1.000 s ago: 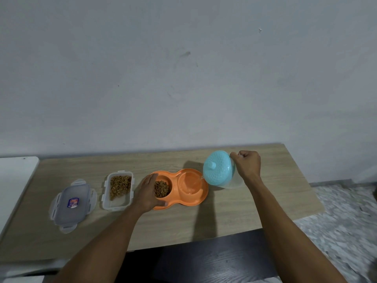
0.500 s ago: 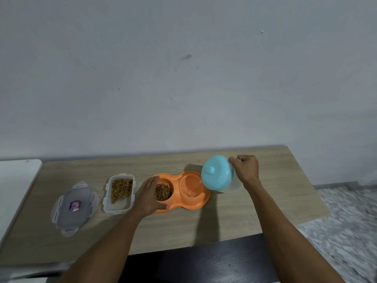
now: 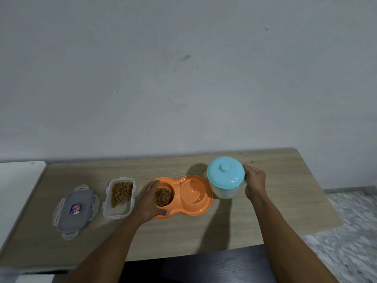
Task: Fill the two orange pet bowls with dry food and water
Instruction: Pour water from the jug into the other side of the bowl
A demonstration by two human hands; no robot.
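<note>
- Left hand (image 3: 151, 199): fingers curled over the far rim and thumb on the near rim of the orange double bowl (image 3: 204, 207), clasping its left end.
- Right hand (image 3: 255, 183): fingers closed at the right side of the jug (image 3: 224, 193), which stood upright under its blue lid (image 3: 225, 173).
- The bowl lay on the table (image 3: 265, 211) with its long axis running left to right. Its left well held dry food (image 3: 163, 197), and its glossy right well (image 3: 192, 190) lay just beside the jug.
- To the left lay the food container (image 3: 120, 195) and the clear lid (image 3: 74, 209).

Lid label (image 3: 75, 208) unreadable (too small); left hand (image 3: 150, 201) covers orange bowl rim (image 3: 207, 203).
</note>
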